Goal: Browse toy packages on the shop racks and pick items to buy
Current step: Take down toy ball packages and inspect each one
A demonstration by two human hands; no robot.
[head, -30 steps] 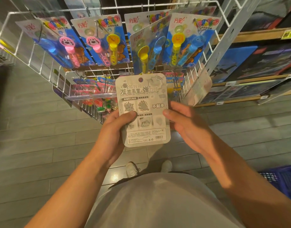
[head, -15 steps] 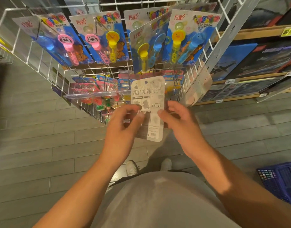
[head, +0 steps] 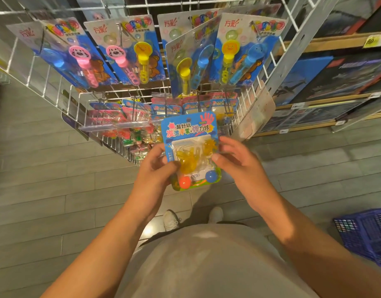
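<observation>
Toy package point(head: 190, 147), frame centre, now flipped front-up; pinched by left hand point(head: 152, 175) and right hand point(head: 239, 163). Under inspection, undecided.

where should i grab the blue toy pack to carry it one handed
Pinch the flat card edge of the toy pack from the side, as the left hand and right hand do; the bulging plastic bubble in the middle gives a poor grip.

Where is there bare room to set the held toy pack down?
Bare floor lies left of the rack, and between the right hand and the basket. The rack's hooks are crowded with packs; both hands hold the toy pack.
</observation>
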